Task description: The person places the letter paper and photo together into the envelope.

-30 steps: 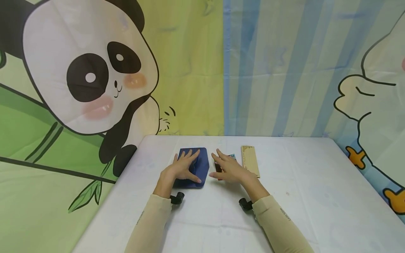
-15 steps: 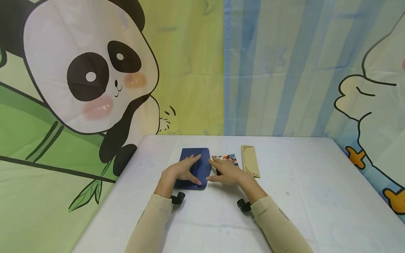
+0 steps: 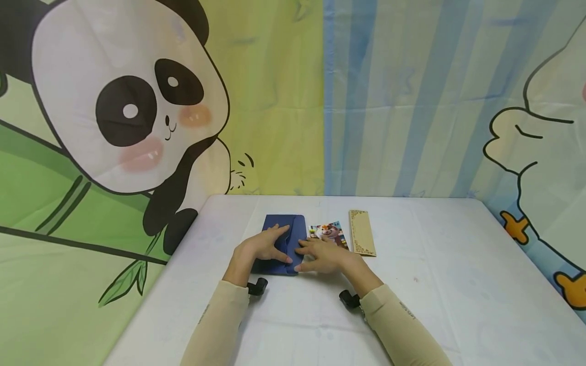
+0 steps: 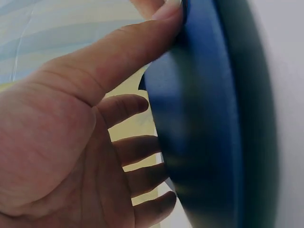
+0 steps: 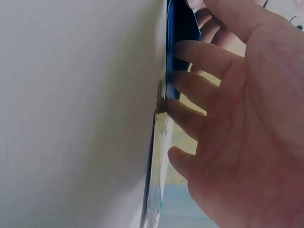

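Note:
A dark blue envelope (image 3: pixel 298 223) lies on the table with its flap side toward the right. My left hand (image 3: pixel 263 247) rests its spread fingertips and thumb on the envelope, and in the left wrist view the thumb meets the blue surface (image 4: pixel 199 109). At the right edge of the envelope, my right hand (image 3: pixel 326 255) touches with loosely extended fingers; the right wrist view has those fingertips against the blue edge (image 5: pixel 179 28). A colourful picture card (image 3: pixel 334 231) with a cartoon figure lies partly hidden beneath the right hand.
A narrow beige card or folder (image 3: pixel 362 233) with ornate brown corners lies right of the picture card. All of it sits on a white table (image 3: pixel 435 284). A printed cloth with a panda (image 3: pixel 133 101) hangs behind. Black wrist cameras (image 3: pixel 258 286) sit at both cuffs.
My right hand has moved left and slightly nearer, onto the envelope's right edge, uncovering more of the picture card. The envelope has slid slightly right; my left hand has stayed nearly still on it.

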Demonstrator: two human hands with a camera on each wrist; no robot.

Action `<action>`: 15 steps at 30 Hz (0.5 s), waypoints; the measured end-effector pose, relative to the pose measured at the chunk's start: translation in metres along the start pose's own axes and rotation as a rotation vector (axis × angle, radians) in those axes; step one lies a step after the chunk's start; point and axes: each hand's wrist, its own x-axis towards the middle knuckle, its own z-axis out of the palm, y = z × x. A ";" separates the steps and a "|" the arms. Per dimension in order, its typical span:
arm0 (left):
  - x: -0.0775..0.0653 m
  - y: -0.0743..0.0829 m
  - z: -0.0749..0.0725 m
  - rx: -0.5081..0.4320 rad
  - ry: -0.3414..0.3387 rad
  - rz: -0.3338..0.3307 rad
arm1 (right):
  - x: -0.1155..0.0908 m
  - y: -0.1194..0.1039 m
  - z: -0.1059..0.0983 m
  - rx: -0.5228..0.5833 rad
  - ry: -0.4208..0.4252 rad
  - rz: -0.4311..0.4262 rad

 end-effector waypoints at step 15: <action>0.004 0.007 0.003 0.004 0.027 0.070 | 0.000 -0.001 0.000 -0.026 -0.009 0.016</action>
